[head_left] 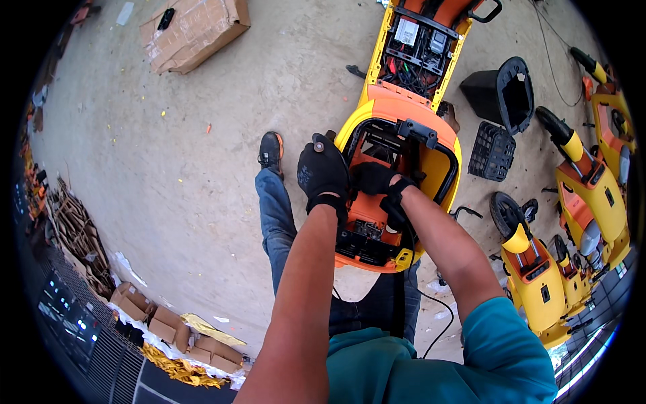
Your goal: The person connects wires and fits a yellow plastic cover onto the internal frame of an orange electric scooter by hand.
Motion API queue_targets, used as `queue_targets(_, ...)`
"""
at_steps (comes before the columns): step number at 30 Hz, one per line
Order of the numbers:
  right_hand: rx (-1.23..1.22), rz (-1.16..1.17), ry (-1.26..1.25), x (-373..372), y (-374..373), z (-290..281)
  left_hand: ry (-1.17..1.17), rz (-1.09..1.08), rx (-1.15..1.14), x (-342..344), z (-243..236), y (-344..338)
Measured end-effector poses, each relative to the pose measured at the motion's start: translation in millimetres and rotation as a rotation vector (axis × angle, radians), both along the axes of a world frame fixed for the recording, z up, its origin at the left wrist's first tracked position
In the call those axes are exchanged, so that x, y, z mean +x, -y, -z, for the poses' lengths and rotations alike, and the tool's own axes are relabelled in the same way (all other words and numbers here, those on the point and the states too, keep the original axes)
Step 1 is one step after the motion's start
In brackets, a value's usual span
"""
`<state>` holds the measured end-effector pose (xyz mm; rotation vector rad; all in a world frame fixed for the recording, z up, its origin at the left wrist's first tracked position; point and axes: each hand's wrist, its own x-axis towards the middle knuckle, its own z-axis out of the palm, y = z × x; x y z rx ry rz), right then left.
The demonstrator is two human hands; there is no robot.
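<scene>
Both my hands wear black gloves and work at the open compartment of a yellow and orange scooter body (449, 145). My left hand (324, 170) is closed at the compartment's left rim. A dark piece with a round end (318, 146) shows at its knuckles; what it belongs to is hidden. My right hand (374, 179) reaches inside the compartment, its fingers turned down and partly hidden. Below its wrist sits a black part (393, 210) that I cannot name. Orange panels (370, 206) and dark metal parts (369, 229) lie inside the opening.
Ahead, an open section holds wiring and a grey box (437, 43). A black bin (486, 94) and black crate (492, 152) lie right of it. Yellow scooters (542, 286) stand at right. A cardboard box (195, 32) lies far left; flattened cardboard (79, 236) is piled at left.
</scene>
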<state>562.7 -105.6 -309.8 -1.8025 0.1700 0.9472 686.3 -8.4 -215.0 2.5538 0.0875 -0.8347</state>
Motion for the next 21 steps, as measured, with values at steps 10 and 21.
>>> queue_targets(10,-0.155,-0.537,0.291,5,6,6,-0.023,0.036,-0.017,2,-7,2)
queue_targets(21,0.011,0.003,0.106,-5,-4,11,-0.018,0.007,-0.028,1,2,0)
